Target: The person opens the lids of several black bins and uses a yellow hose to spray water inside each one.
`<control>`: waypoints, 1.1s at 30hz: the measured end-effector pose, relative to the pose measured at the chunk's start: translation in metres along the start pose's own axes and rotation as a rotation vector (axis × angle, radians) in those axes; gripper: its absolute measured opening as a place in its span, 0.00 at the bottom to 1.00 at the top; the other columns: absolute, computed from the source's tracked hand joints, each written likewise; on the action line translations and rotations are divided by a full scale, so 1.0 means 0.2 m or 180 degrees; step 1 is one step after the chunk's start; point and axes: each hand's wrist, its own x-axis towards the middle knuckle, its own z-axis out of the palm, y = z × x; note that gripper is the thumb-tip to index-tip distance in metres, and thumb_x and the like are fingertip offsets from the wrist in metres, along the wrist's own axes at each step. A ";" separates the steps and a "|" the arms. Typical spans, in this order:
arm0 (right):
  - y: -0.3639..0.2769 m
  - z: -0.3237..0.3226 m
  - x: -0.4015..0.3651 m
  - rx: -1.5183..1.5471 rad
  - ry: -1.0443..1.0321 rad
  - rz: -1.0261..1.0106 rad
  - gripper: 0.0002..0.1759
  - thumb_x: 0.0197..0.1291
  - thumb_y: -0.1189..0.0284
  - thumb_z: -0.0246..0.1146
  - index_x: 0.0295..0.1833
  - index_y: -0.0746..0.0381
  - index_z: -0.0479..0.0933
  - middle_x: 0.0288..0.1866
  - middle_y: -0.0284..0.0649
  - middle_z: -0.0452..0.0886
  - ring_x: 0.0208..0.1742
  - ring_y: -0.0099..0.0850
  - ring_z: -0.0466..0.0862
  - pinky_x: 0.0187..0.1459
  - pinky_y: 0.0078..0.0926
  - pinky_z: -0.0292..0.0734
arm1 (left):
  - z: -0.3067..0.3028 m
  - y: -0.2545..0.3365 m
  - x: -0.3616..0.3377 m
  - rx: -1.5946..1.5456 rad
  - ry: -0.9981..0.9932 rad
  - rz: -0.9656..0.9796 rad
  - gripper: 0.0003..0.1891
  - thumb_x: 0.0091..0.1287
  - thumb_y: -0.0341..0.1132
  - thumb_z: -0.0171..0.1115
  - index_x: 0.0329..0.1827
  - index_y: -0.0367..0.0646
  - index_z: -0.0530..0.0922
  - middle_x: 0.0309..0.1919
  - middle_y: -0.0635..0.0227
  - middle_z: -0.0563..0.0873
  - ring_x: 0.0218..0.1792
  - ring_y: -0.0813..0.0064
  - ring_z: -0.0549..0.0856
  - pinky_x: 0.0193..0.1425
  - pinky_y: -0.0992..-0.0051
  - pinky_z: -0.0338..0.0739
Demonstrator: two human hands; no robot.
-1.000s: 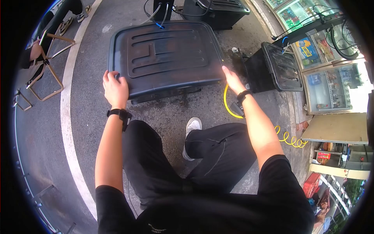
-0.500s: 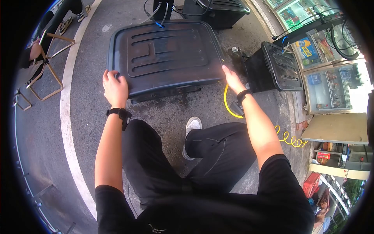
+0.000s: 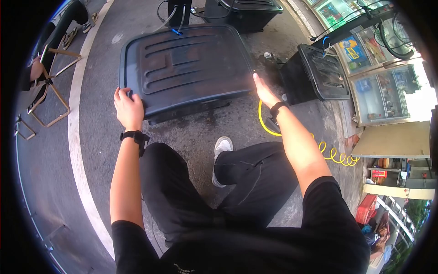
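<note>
A large black plastic storage bin with a ribbed lid (image 3: pixel 196 61) stands on the pavement in front of me. At the lid's near left corner is my left hand (image 3: pixel 128 107), its fingers curled over the rim and the thumb on the near side. Against the right edge rests my right hand (image 3: pixel 265 91), fingers stretched out and close together, palm turned toward the bin. Its far fingertips are partly hidden by the lid edge. Both wrists wear black bands.
A smaller black lidded bin (image 3: pixel 315 73) stands to the right, another black bin (image 3: pixel 244 13) at the back. A yellow coiled hose (image 3: pixel 335 157) runs along the ground. Glass-door fridges (image 3: pixel 381 91) line the right. A folding stool (image 3: pixel 57 86) and a person's leg (image 3: pixel 68 23) are at left.
The whole scene has shifted slightly left and up in my view. Both hands stay at the lid's edges, and the right hand's fingers look straighter.
</note>
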 end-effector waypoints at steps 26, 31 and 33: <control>-0.01 0.06 0.00 -0.0105 0.0710 0.0311 0.45 0.67 0.32 0.42 0.67 0.63 0.61 0.66 0.60 0.70 0.71 0.56 0.68 0.71 0.49 0.61 | -0.15 0.10 -0.19 0.0156 -0.0657 0.2885 0.25 0.52 0.35 0.77 0.52 0.43 0.78 0.64 0.59 0.76 0.73 0.57 0.68 0.77 0.53 0.60; -0.04 0.06 -0.03 -0.0155 0.0830 0.0282 0.44 0.67 0.33 0.44 0.66 0.63 0.63 0.67 0.60 0.69 0.70 0.57 0.67 0.70 0.51 0.60 | -0.16 0.11 -0.19 0.0116 -0.0704 0.2855 0.25 0.51 0.34 0.77 0.53 0.43 0.78 0.64 0.59 0.76 0.73 0.57 0.68 0.77 0.54 0.61; -0.07 0.08 -0.05 -0.0292 0.1075 0.0347 0.42 0.68 0.35 0.46 0.64 0.64 0.65 0.65 0.58 0.70 0.70 0.55 0.67 0.70 0.50 0.59 | -0.16 0.11 -0.18 0.0084 -0.0717 0.2854 0.25 0.51 0.34 0.77 0.53 0.44 0.78 0.64 0.59 0.76 0.72 0.57 0.68 0.76 0.54 0.61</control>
